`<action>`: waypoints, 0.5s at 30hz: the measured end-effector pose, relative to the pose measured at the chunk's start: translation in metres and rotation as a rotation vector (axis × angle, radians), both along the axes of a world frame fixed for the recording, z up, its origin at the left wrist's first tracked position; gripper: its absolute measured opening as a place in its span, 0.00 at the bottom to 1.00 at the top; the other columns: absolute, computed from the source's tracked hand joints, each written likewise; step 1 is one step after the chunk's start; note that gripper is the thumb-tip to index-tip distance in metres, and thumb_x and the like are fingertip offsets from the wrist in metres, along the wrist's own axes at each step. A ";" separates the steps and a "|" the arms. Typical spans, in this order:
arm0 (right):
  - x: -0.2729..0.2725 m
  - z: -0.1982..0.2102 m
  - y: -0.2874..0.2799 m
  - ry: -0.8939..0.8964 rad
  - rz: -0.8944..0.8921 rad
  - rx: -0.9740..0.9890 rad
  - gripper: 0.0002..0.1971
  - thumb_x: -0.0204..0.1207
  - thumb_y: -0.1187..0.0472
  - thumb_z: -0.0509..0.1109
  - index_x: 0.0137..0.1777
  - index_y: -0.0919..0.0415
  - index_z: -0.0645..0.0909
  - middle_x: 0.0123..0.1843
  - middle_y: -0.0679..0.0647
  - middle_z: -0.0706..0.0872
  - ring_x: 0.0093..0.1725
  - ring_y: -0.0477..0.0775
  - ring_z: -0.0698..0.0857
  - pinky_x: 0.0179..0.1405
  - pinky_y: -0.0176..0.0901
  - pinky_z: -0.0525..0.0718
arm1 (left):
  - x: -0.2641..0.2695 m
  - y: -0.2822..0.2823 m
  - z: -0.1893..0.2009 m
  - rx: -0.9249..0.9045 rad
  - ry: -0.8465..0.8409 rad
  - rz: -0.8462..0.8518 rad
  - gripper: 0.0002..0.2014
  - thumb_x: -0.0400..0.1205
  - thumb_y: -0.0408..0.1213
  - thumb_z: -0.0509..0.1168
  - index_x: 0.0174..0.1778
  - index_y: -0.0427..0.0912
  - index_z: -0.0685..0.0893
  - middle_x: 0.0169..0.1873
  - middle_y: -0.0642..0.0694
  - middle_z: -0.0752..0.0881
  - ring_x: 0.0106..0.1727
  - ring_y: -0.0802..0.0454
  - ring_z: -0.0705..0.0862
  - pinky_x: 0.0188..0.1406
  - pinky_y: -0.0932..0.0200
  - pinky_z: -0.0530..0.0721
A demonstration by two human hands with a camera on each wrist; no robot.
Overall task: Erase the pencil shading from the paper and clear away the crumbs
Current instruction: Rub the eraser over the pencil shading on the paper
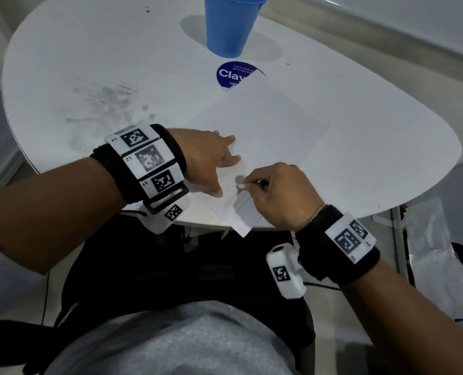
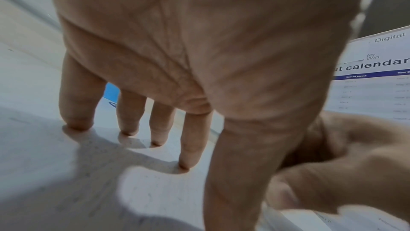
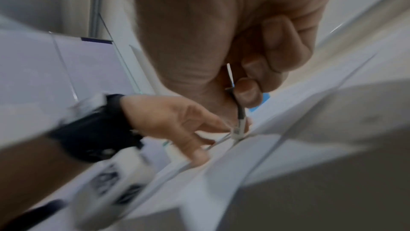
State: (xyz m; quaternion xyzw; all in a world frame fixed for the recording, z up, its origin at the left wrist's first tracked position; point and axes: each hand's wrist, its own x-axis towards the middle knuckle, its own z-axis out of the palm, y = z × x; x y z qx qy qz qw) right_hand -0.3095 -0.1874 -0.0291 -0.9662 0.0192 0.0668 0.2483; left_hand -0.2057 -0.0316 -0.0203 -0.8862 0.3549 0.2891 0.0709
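Paper (image 1: 254,125): on tabletop (image 1: 360,136), near corner overhanging its edge. Left hand (image 1: 208,161): flat, fingers straight, pinning paper. Right hand (image 1: 276,193): just beside it, pinching pencil-type eraser (image 3: 238,126), tip on grey shading (image 1: 239,180).

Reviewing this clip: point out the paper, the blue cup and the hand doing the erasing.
paper (image 1: 265,125), head view, bare middle of the sheet.
blue cup (image 1: 229,25), head view, its side wall.
right hand (image 1: 281,193), head view, back of the hand gripping the eraser tool.
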 end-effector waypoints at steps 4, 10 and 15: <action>-0.015 -0.001 0.015 0.068 0.194 0.020 0.09 0.79 0.58 0.70 0.53 0.47 0.91 0.52 0.40 0.92 0.49 0.48 0.89 0.51 0.36 0.81 | 0.000 0.000 0.001 0.021 0.004 -0.014 0.42 0.84 0.58 0.67 0.89 0.61 0.50 0.88 0.57 0.36 0.89 0.54 0.39 0.86 0.48 0.59; -0.002 -0.005 -0.001 -0.007 0.059 -0.019 0.08 0.79 0.58 0.70 0.49 0.48 0.92 0.47 0.43 0.93 0.44 0.51 0.89 0.44 0.38 0.81 | 0.002 0.000 0.000 0.010 0.013 -0.003 0.42 0.84 0.58 0.66 0.89 0.61 0.49 0.88 0.57 0.36 0.89 0.54 0.40 0.86 0.47 0.60; -0.004 -0.001 0.003 0.020 0.090 0.003 0.10 0.80 0.58 0.70 0.53 0.46 0.91 0.53 0.38 0.92 0.50 0.46 0.88 0.48 0.30 0.75 | 0.003 0.001 0.001 0.004 0.011 -0.001 0.42 0.84 0.57 0.67 0.89 0.61 0.50 0.88 0.57 0.37 0.89 0.54 0.40 0.86 0.48 0.60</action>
